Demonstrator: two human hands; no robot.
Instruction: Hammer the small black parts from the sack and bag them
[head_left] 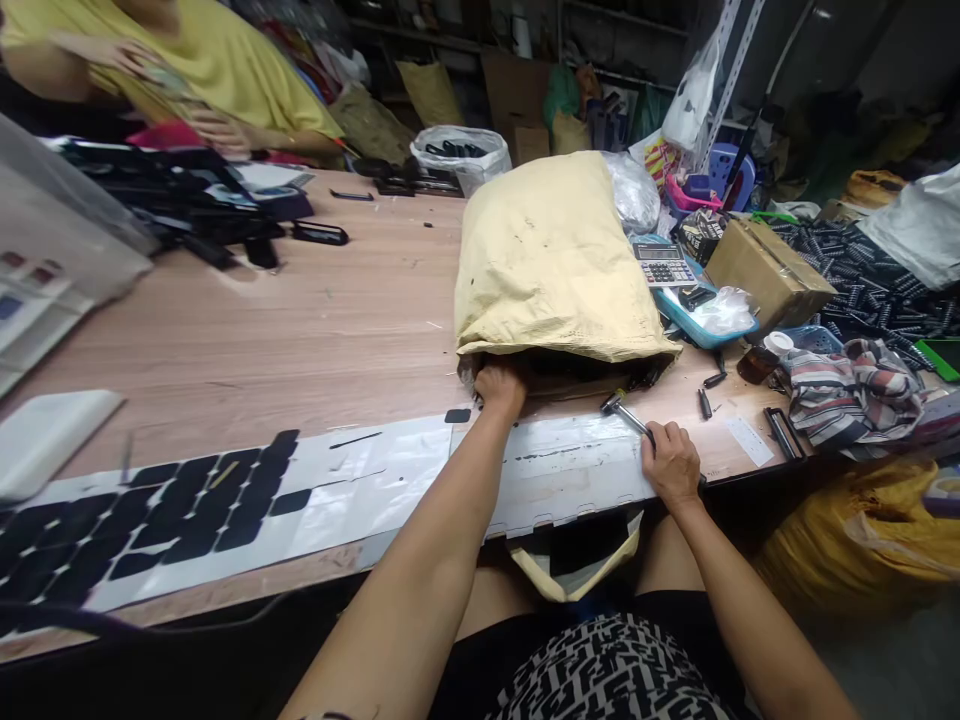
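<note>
1. Black-and-pale patterned cloth [615,665] shows against your body, on the near side of the sack [540,260]; between them, a cream bag [574,585] gapes open at the table edge.
2. Your right hand [673,462] is closed round the handle of a hammer [630,415], near the sack's right front corner, with the hammer's head toward the sack.
3. White sheeting [405,450] runs in front of the sack; well to the sack's left, it carries rows of black pieces [195,490].
4. Your left hand [500,385] is in the sack's mouth, at its left side. Its fingers are hidden, so whether they grip anything cannot be told.
5. The sack lies on the wooden table [352,300], its dark opening facing you.
6. Right of the sack are a brown bottle [756,365] and striped cloth [855,390]; farther back, a calculator [664,267] and a carton [769,275].
7. Behind the sack's far left corner stands a white-lined container [491,165] of black parts; farther left sits a co-worker in yellow [247,70].
</note>
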